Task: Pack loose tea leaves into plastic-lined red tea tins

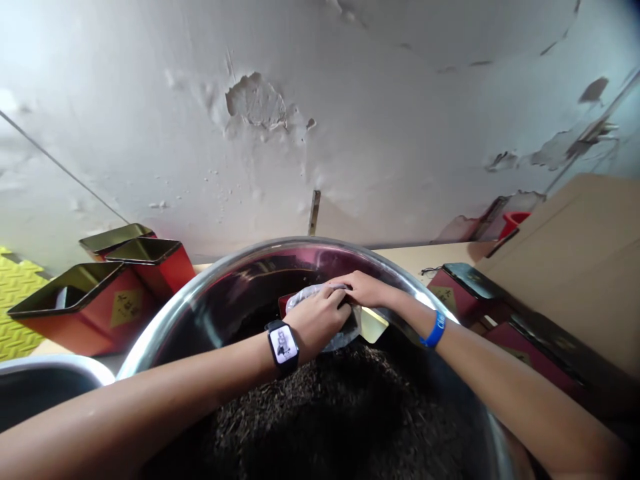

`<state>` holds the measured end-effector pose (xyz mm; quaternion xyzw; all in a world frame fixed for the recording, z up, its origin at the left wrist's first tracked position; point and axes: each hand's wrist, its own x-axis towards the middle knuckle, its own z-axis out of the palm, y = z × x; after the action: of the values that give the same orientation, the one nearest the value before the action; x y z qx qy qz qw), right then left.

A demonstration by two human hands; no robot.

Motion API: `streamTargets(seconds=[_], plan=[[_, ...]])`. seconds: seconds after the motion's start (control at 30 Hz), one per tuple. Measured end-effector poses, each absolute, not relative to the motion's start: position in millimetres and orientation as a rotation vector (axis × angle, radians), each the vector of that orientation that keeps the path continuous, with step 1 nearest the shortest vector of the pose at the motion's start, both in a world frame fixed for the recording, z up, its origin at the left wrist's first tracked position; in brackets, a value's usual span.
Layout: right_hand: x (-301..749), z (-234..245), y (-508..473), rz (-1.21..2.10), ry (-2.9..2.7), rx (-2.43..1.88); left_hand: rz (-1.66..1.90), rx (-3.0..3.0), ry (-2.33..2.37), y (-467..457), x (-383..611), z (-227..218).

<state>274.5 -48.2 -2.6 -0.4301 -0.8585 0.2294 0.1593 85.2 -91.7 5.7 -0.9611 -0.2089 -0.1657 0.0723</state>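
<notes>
A big steel basin (210, 283) fills the lower middle, heaped with dark loose tea leaves (340, 413). Both my hands meet over its far part. My left hand (320, 319), with a smartwatch on the wrist, is closed on a crumpled clear plastic bag (310, 293) that lines a red tin (284, 303). My right hand (363, 288), with a blue wristband, grips the same bag at its top edge, fingers curled. A gold inner face of the tin shows just below the right hand.
Three open red tins (95, 300) stand at the left on the table. Closed red tins with dark lids (465, 283) lie at the right beside a large cardboard box (575, 267). A second steel basin rim (50, 367) shows at lower left. A peeling white wall rises behind.
</notes>
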Motion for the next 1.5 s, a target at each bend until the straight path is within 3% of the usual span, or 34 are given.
streamTargets(seconds=[0.27,0.57,0.73,1.0,1.3,1.5], plan=[[270,2,-54,0.686,-2.512,-1.215,-0.489,-2.873,-0.620,-118,85,4],[267,6,-58,0.644,-2.514,-1.284,0.022,-3.330,-0.039,-137,87,-40],[267,7,-59,0.611,-2.536,-1.300,0.624,-3.438,-0.283,-135,77,-54],[269,5,-58,0.600,-2.541,-1.300,0.771,-3.262,-0.488,-146,88,-45],[270,3,-54,0.647,-2.531,-1.293,0.533,-3.170,-0.302,-148,85,-58],[268,3,-54,0.665,-2.531,-1.302,0.011,-3.304,-0.193,-130,78,-18]])
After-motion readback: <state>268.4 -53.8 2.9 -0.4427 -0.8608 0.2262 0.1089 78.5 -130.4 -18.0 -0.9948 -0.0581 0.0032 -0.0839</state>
